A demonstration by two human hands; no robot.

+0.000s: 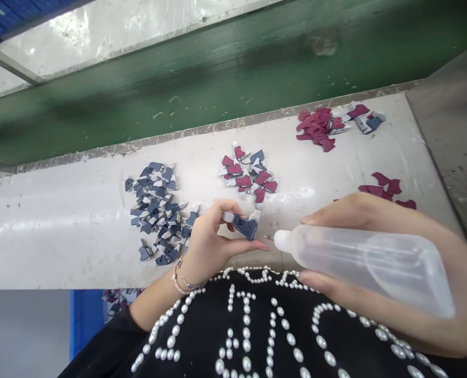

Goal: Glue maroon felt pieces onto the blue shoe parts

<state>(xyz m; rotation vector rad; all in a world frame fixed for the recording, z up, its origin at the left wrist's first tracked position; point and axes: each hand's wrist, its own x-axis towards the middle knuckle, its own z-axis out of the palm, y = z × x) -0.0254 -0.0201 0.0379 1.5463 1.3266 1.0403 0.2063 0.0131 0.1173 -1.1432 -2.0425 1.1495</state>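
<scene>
My left hand (213, 236) pinches a small dark blue and light grey plastic part (246, 227) between thumb and fingers. Wrapped in my right hand (379, 220) is a translucent squeeze bottle (359, 262) with a white cap and a thin metal needle tip. The bottle lies nearly level, its tip pointing left, just right of the held part and a small gap from it. Beyond my left hand lies a cluster of maroon, blue and grey parts (243, 176). A larger pile of blue and grey parts (154, 210) sits to its left.
Loose maroon pieces (315, 126) lie at the back right beside a few assembled parts, with more maroon pieces (383, 188) nearer. The white work surface (52, 220) meets a green belt (217, 79) behind. A blue crate (86, 315) with parts stands below the front edge.
</scene>
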